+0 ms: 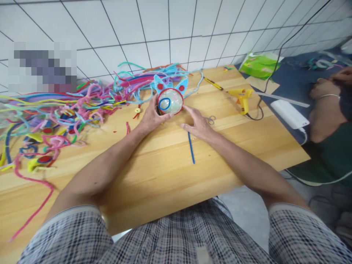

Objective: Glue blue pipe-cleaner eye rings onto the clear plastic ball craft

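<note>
A clear, shiny round piece with a red rim stands upright at the middle of the table. Two light blue pipe-cleaner ears with red dots top it, and a blue pipe-cleaner loop lies against its left face. My left hand grips its left and lower edge, thumb along the bottom. On the other side my right hand is open, thumb and forefinger apart; the forefinger's tip is at the rim, and whether it touches I cannot tell. Just below that hand lies a straight blue pipe cleaner.
Tangled coloured pipe cleaners cover the left and back of the table. Scissors, a yellow cutter knife and a yellow glue gun with a cord lie right. Beyond are a white power strip and another person's arm.
</note>
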Available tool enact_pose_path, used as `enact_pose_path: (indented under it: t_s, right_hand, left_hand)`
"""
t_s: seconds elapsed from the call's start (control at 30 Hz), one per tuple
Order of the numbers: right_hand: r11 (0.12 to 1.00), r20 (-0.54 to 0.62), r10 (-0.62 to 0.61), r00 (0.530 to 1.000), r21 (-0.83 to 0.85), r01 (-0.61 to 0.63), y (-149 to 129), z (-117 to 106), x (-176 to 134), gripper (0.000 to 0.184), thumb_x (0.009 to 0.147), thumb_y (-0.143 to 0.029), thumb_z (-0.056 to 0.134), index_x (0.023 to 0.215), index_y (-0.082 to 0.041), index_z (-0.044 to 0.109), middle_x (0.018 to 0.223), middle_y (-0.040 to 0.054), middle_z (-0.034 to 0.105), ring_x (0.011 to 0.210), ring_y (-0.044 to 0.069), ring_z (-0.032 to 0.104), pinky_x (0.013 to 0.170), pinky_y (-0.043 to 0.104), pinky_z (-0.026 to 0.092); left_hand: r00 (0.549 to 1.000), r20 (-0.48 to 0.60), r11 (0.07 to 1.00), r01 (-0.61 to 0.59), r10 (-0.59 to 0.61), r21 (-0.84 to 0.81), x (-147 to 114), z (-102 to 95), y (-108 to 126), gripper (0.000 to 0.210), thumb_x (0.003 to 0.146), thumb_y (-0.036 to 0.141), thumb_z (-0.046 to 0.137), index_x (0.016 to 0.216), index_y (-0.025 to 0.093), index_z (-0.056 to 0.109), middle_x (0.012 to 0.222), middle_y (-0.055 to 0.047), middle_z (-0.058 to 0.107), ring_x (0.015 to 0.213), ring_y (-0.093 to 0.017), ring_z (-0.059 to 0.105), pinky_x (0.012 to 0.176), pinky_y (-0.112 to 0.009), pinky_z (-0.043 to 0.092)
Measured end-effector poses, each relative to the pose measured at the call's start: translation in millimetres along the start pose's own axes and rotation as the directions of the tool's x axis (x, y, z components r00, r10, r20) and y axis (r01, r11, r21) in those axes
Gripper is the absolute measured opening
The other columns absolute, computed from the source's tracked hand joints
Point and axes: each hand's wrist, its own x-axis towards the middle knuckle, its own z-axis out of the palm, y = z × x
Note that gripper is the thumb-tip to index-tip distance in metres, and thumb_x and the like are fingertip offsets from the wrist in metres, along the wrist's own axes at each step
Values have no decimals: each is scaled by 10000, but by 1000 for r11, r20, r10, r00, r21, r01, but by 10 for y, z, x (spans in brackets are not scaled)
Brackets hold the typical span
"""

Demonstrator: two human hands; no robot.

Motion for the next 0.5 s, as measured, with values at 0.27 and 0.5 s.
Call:
enact_pose_path:
  t_s: [0.27, 0.5]
  right_hand:
    - [1000, 5, 13, 1000, 10, -13, 3, 1, 4, 870, 965, -461, 811, 1777, -300, 543, 1854, 148, 585, 1725, 434, 535, 1447, 733, 404]
    - [1000, 25, 11, 1000, -12, -10, 1, -20, -6, 846, 981, -437, 778, 1779, -288, 537, 1842, 170, 593, 1722, 433, 541, 1427, 753, 425]
  left_hand:
    - [999, -23, 999, 44, -44, 17, 9, 7, -7, 1289, 647, 890, 1036, 1636, 257, 505, 1697, -221, 631, 1621, -494, 616, 1408, -711, 484]
    - [998, -25, 998, 61, -61, 12, -9, 35, 18, 1206, 678, 827, 1052, 1593, 263, 504, 1618, -202, 666, 1538, -474, 682, 1338, -683, 565]
